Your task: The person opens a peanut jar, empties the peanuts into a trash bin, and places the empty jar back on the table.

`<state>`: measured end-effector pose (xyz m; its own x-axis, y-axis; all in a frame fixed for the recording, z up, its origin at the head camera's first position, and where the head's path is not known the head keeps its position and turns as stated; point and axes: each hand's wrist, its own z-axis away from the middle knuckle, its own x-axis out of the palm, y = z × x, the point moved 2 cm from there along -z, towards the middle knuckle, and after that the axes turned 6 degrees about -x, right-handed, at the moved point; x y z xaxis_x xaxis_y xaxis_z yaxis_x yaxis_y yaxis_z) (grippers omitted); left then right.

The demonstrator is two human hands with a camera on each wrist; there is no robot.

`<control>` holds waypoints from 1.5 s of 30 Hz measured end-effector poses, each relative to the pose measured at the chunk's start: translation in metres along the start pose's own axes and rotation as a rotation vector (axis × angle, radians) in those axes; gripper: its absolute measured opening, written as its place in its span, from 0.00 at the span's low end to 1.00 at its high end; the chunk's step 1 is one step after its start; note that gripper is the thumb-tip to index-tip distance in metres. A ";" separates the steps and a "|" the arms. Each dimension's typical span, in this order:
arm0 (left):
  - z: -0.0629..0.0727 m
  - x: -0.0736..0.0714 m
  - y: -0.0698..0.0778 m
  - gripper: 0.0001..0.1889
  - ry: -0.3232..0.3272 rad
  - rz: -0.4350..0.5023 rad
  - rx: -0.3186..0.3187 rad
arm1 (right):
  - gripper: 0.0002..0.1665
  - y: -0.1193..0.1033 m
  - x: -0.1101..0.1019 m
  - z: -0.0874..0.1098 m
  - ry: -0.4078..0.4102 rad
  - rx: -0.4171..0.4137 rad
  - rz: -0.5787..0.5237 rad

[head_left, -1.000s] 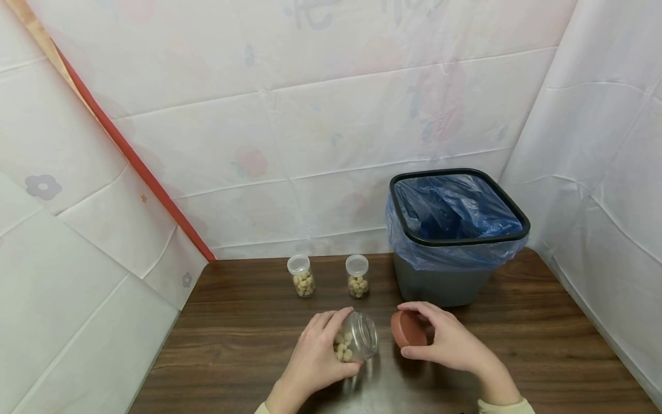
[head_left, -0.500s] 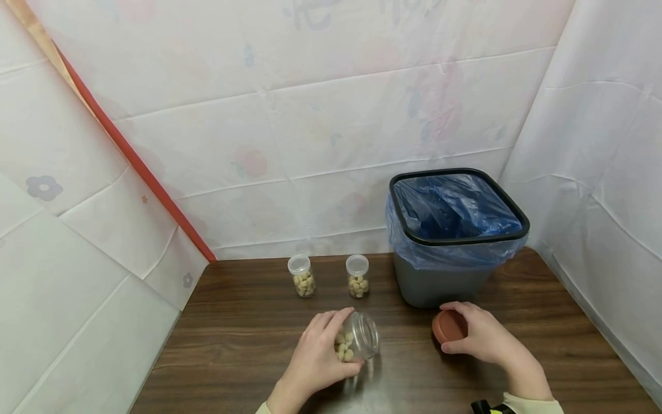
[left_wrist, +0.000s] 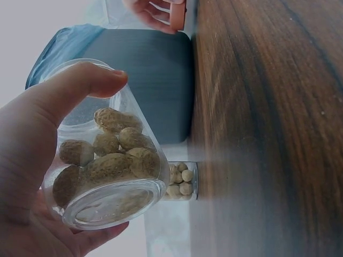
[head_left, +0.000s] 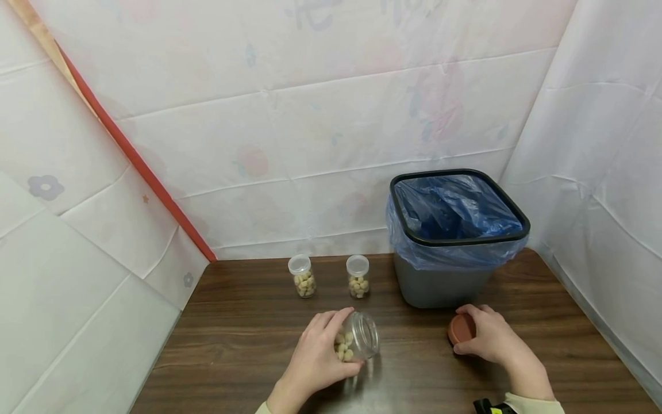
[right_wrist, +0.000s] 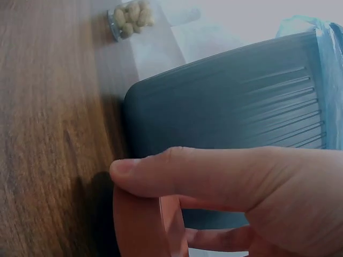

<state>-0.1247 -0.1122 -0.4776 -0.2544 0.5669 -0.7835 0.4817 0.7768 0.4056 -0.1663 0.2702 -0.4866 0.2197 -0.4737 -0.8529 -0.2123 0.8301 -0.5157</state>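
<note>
In my left hand (head_left: 319, 351) I grip a clear jar (head_left: 362, 336), tilted with its uncovered mouth to the right. Tan, rough pieces that look like peanuts in their shells (left_wrist: 115, 160) lie inside it, and my thumb crosses its side in the left wrist view. Off to the right, my right hand (head_left: 491, 336) pinches a round reddish-brown lid (head_left: 462, 330) by its rim, close over the tabletop and just in front of the bin. The lid's hollow inner side shows toward my palm.
Two small clear jars with whitish lids, a left one (head_left: 302, 279) and a right one (head_left: 358, 279), stand at the back of the wooden table (head_left: 233, 333), holding tan pieces. A grey bin (head_left: 439, 287) with a blue liner (head_left: 455, 201) stands back right. White printed sheeting (head_left: 310, 144) hangs behind.
My right hand has carried the lid away from the jar, to the right and lower toward the tabletop. The left hand and the tilted jar have stayed in place.
</note>
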 end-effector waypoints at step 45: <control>0.001 0.001 -0.002 0.53 -0.008 0.005 -0.007 | 0.50 0.000 0.013 -0.003 0.041 0.036 0.029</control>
<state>-0.1251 -0.1136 -0.4793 -0.2456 0.5684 -0.7852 0.4773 0.7759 0.4124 -0.1661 0.2631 -0.4982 0.1750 -0.4604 -0.8703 -0.1830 0.8533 -0.4882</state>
